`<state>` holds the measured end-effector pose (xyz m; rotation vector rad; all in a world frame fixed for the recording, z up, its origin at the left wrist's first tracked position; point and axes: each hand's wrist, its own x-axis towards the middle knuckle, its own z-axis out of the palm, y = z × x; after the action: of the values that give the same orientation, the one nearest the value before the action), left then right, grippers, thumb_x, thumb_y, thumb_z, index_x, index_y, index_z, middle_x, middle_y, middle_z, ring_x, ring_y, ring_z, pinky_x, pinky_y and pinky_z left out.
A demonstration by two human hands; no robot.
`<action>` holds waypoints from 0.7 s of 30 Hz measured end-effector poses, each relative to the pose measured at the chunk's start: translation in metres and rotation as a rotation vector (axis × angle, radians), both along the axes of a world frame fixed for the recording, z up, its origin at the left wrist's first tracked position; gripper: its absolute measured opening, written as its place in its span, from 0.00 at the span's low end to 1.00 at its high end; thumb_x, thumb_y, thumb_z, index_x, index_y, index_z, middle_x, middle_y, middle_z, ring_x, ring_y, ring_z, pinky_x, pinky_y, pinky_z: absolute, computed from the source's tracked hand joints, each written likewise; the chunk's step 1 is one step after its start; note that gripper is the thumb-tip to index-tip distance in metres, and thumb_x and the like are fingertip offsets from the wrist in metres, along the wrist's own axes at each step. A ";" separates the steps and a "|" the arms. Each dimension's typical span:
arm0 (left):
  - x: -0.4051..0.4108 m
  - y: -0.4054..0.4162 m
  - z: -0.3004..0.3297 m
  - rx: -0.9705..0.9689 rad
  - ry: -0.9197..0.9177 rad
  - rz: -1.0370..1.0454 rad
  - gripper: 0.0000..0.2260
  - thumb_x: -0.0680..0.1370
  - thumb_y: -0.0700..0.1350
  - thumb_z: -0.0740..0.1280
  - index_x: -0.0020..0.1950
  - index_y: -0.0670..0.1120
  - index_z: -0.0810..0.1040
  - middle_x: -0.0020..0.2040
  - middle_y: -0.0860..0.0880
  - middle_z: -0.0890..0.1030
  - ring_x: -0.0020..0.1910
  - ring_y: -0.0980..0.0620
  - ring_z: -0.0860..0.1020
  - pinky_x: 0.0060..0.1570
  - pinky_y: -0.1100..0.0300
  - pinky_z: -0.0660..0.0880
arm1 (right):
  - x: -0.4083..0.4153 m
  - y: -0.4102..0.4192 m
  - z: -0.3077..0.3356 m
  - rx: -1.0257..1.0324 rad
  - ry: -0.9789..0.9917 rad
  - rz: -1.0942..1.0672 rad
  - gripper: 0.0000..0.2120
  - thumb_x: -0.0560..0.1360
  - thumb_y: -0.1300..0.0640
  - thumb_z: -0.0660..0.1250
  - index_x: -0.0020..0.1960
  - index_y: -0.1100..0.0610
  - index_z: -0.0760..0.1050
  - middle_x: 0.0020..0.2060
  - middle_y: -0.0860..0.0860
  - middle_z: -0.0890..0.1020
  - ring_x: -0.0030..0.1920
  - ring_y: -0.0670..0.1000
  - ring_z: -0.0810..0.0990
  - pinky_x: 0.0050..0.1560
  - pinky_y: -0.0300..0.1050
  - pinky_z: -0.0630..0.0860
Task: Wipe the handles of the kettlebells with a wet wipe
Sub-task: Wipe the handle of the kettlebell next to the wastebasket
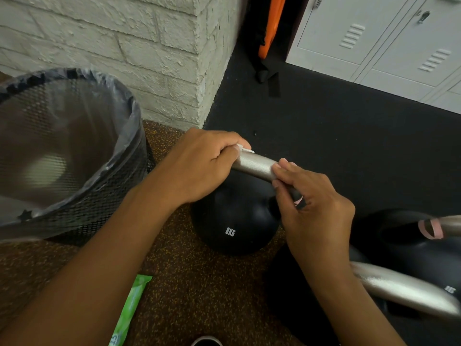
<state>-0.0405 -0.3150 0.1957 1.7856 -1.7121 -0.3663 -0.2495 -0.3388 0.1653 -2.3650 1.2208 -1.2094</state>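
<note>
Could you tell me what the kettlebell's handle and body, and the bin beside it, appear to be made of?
Kettlebell handle: likely bare metal, silvery with a grainy sheen. Kettlebell body: smooth matte black, perhaps rubber- or vinyl-coated. Bin: black wire mesh, lined with a translucent plastic bag.

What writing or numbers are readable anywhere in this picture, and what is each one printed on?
"8KG": white, on the black kettlebell under the hands.
White marking on the second kettlebell at the right edge: too blurred to read.
Print on the green wipes packet: cut off and blurred, unreadable.
Nothing legible on the lockers.
</note>
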 end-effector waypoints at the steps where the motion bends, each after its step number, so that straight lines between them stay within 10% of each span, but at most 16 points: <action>1: -0.001 -0.001 0.001 0.004 -0.002 0.001 0.13 0.83 0.44 0.61 0.60 0.54 0.84 0.36 0.64 0.77 0.38 0.68 0.76 0.39 0.76 0.65 | 0.000 0.000 0.000 0.001 -0.002 0.000 0.12 0.75 0.64 0.75 0.58 0.57 0.84 0.57 0.50 0.85 0.59 0.47 0.83 0.62 0.41 0.78; 8: -0.022 0.022 -0.027 -0.196 -0.097 0.008 0.18 0.83 0.41 0.59 0.72 0.44 0.76 0.71 0.48 0.78 0.73 0.54 0.72 0.75 0.59 0.66 | 0.000 0.001 0.000 0.011 0.000 0.007 0.12 0.75 0.63 0.75 0.59 0.57 0.84 0.57 0.49 0.85 0.60 0.46 0.82 0.62 0.38 0.77; 21: -0.039 0.042 -0.075 -0.351 -0.141 0.220 0.21 0.83 0.34 0.59 0.77 0.38 0.66 0.78 0.43 0.66 0.79 0.46 0.63 0.77 0.53 0.65 | 0.000 0.000 0.002 0.014 0.005 0.009 0.13 0.75 0.63 0.75 0.59 0.57 0.84 0.57 0.49 0.85 0.60 0.45 0.82 0.63 0.37 0.76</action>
<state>-0.0794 -0.2726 0.1206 1.7427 -1.5380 0.1495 -0.2497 -0.3391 0.1677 -2.3629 1.2153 -1.1891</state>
